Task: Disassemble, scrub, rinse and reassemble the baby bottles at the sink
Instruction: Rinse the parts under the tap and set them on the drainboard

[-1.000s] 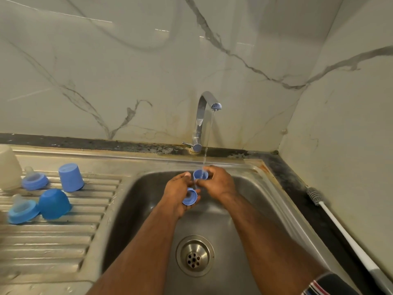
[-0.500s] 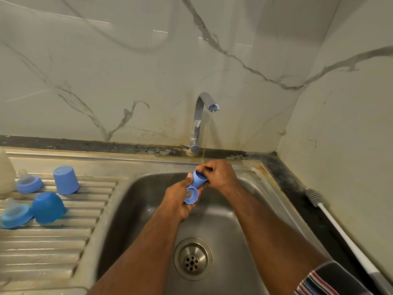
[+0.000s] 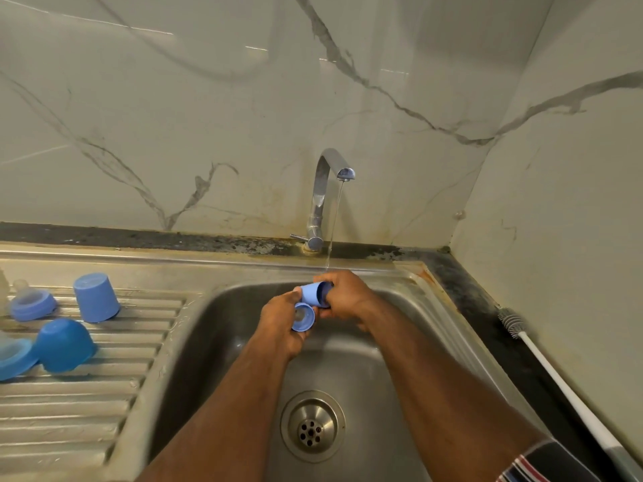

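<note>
Step in hand: rinse. Both hands work over the sink basin (image 3: 215, 342), under the tap (image 3: 325, 189), which runs a thin stream of water (image 3: 333, 231).

Right hand (image 3: 348, 297): fingers curled round a light-blue bottle cap (image 3: 313, 293), held on its side w/ the open mouth turned toward the palm. The stream lands at or just behind this hand; exact contact point can't be told from this angle.

Left hand (image 3: 282, 325): fingers curled round a blue collar ring (image 3: 303, 317), open face toward the camera. A pale part, probably the teat, sits inside; view too small to confirm. The ring sits just below the cap, near touching.

Drainboard (image 3: 69, 412), left of the basin, carries parts set out:
- upturned light-blue cap (image 3: 96, 298) near the back edge;
- collar w/ clear teat (image 3: 31, 302) just left of it;
- darker blue dome cap (image 3: 64, 344) nearer the front;
- second collar w/ teat (image 3: 14, 356) at the left edge, touching the dome cap, partly cut off.

Bottle brush (image 3: 542, 363) lies along the counter strip right of the basin, bristle end toward the back corner.

Next move, as judged: turn the cap mouth-up under the stream to flush the inside, tip out, then do the same for the ring; set both on the drainboard. Parts are wet, so keep a firm hold to avoid a drop toward the drain (image 3: 312, 426).
</note>
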A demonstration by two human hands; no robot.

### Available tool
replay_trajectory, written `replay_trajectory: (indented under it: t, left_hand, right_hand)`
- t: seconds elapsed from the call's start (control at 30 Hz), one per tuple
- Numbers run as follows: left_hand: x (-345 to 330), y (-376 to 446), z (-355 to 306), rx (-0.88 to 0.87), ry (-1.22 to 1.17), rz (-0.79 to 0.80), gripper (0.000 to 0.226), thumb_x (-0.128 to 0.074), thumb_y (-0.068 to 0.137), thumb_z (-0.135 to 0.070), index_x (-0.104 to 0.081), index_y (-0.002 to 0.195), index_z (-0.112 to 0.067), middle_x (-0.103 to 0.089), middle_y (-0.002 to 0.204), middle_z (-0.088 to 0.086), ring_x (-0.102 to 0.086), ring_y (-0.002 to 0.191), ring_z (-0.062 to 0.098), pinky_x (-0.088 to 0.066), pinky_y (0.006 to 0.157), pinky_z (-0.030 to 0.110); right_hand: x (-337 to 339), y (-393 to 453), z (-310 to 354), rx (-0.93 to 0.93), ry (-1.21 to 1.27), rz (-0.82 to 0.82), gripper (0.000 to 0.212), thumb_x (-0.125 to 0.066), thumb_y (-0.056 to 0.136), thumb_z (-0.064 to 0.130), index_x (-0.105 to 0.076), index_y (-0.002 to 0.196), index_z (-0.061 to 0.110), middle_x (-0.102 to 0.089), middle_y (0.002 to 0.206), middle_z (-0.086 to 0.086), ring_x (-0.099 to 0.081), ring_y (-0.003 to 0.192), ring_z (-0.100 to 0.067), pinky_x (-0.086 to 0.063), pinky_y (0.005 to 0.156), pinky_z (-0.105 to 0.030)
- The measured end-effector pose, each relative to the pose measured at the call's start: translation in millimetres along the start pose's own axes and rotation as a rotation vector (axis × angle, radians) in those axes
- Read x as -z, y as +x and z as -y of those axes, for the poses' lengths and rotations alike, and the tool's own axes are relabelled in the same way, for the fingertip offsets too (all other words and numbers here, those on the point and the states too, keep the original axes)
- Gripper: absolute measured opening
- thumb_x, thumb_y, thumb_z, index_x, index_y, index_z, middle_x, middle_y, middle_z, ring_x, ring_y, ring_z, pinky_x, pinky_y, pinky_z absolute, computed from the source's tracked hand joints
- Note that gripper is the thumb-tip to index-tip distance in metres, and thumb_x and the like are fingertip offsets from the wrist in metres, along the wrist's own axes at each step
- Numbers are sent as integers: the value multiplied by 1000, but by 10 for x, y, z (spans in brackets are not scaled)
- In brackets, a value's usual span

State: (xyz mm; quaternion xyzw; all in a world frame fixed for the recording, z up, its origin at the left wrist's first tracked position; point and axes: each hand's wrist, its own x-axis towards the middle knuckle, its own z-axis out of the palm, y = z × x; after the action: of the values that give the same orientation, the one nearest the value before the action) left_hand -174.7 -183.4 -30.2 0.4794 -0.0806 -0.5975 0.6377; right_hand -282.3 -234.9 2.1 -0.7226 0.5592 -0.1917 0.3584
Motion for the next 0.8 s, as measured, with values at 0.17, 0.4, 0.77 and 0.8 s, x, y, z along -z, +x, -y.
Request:
replay_trajectory:
  t: [0.17,0.4,0.77,0.8]
  left_hand:
    - [-48,-44,23,7,-11,67,32,-53,105,-17,-59,128,3,-66,124,27,-68,104,39,-60,79,46]
    - [-15,19,34,-53,45,109,28,-50,105,-15,-65,126,-2,-67,119,26,-67,110,39,-59,87,47]
    - [-17,29,-13,-129,-14,35,21,-50,104,-4,-67,115,-8,-70,109,17,-69,96,30,-59,82,40]
    - [-2,45,-28,-147,-16,12,20,-50,104,-5,-66,114,-12,-69,106,14,-67,91,28,-58,79,38]
  right_hand:
    - [45,-65,-97,137,234,-173,23,-57,102,26,-72,117,18,-70,113,-10,-72,81,-27,-63,65,-34]
    - [115,-77,67,79,60,-92,16,-65,90,2,-68,91,18,-70,93,-13,-71,72,-30,-61,57,-33]
    - [51,3,189,-91,323,-50,21,-56,92,-5,-68,108,2,-68,107,-23,-70,87,-33,-61,66,-33]
    - [67,-17,170,-89,431,1,24,-54,93,-5,-67,112,1,-68,110,-22,-70,92,-32,-62,74,-35]
